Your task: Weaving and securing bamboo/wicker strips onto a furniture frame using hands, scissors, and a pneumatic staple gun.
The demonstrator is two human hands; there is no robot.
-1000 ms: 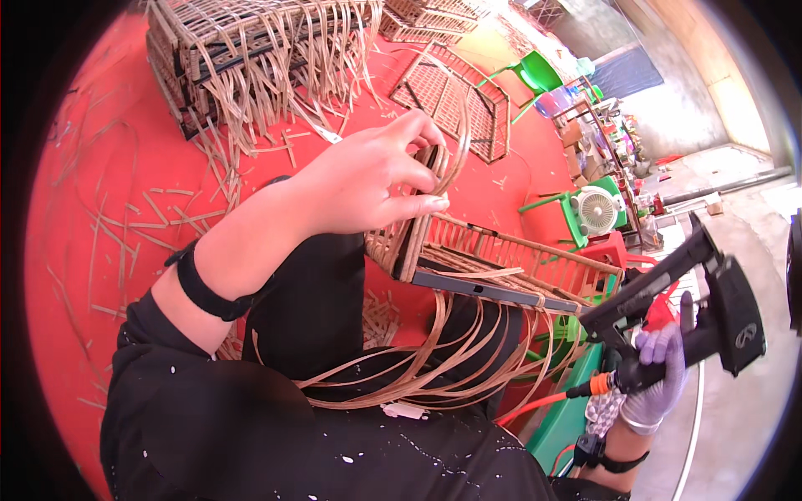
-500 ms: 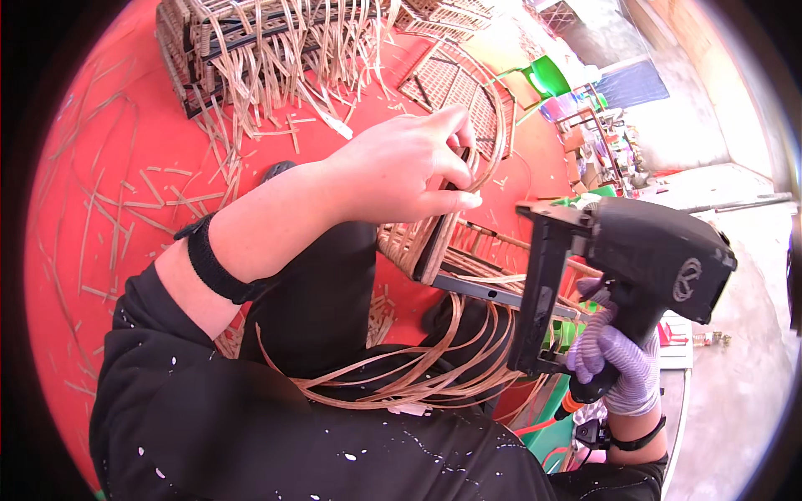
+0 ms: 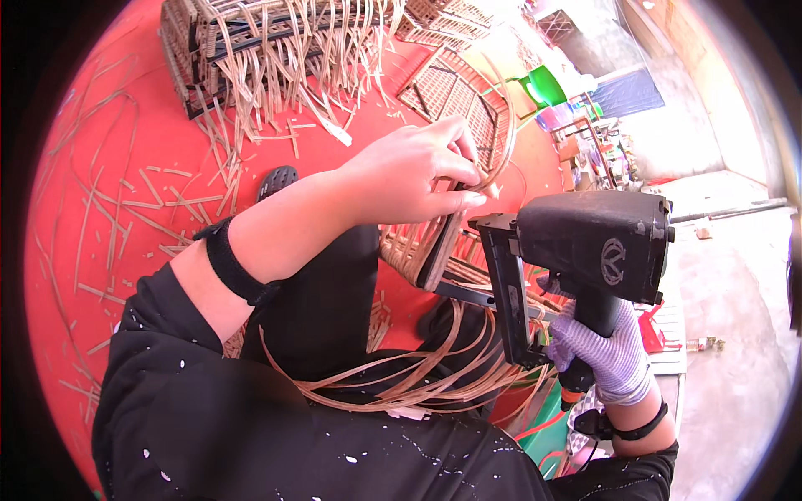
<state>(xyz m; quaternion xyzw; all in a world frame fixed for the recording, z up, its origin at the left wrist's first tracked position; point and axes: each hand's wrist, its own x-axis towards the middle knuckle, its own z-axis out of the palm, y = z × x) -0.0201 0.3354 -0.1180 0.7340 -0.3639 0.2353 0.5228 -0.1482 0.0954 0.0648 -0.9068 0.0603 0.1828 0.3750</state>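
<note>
My right hand (image 3: 603, 342), in a striped glove, grips the handle of a black pneumatic stapler (image 3: 589, 242). An orange air hose (image 3: 535, 430) runs from the handle's base. The stapler's nose is close to the dark-edged frame of a woven rattan piece (image 3: 413, 252) beside my knee. My bare left hand (image 3: 418, 171) pinches a rattan strip (image 3: 504, 154) at the top of that frame, thumb and fingers closed on it. The strip curves up and away in a loop. Long loose strands (image 3: 418, 382) from the piece hang across my lap.
A stack of woven frames (image 3: 284, 42) with dangling strips stands at the far left. A flat woven panel (image 3: 458, 92) lies beyond my left hand. Strip offcuts (image 3: 167, 196) litter the red floor. A green chair (image 3: 545, 86) and assorted clutter stand at the far right.
The stapler has moved left, its nose now nearer the frame and my left hand. My left hand has shifted slightly right and still pinches the strip.
</note>
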